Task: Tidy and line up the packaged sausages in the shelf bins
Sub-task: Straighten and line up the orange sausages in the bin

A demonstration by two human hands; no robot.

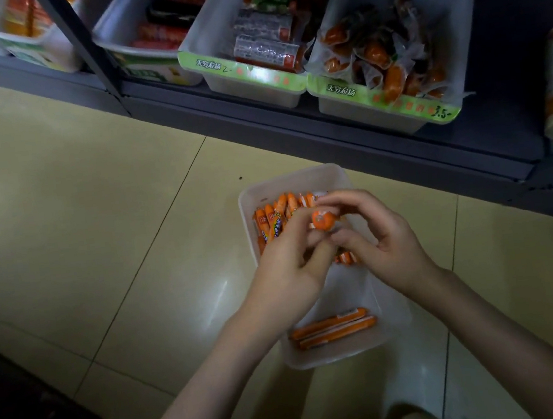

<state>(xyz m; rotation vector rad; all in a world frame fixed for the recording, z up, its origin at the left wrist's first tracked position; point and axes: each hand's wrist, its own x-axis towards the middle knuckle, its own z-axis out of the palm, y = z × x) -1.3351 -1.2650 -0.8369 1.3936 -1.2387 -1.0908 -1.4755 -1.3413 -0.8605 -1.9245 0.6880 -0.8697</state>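
Both bare forearms stretch forward and angle inward, wrists close together, and the two hands meet at the fingertips. The left hand [286, 273] shows its back to the camera, knuckles bent, fingers curled up and pinching the near-left side of a small sausage [321, 221]. The right hand [379, 235] sits opposite, index finger arched over the top, thumb tucked underneath, the other fingers loosely curled behind, gripping that same sausage. The two thumbs lie close together just below it, right wrist slightly higher than left
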